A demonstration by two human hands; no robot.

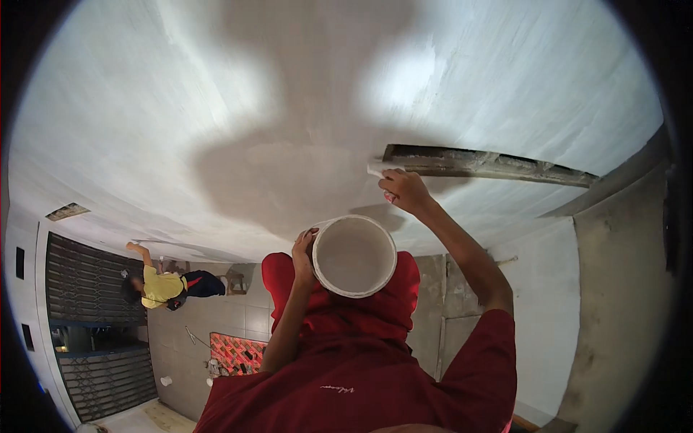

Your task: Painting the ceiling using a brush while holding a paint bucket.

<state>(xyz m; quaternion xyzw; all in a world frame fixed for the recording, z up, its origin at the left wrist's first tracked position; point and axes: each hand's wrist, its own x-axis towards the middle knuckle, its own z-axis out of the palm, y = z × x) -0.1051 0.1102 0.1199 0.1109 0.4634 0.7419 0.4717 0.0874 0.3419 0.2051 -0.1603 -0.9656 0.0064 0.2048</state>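
My left hand (304,257) is closed on the left rim of a white bucket (394,261), which sits in front of my red trousers with its mouth turned up toward me. The inside of the bucket looks pale; how full it is I cannot tell. In my closed right hand (406,192) is a paintbrush (375,169), with a bit of its red-and-white handle showing below the fingers. The brush's pale tip is at the white-coated wall (289,173), beside the left end of a long dark recess (491,163).
At the left, a person in a yellow shirt (163,286) reaches toward the same wall. Beyond are a folding metal gate (94,278), a small stool (236,283) and a red patterned sheet (232,352) with items on the tiled floor (184,361). A bare grey wall (621,289) stands at right.
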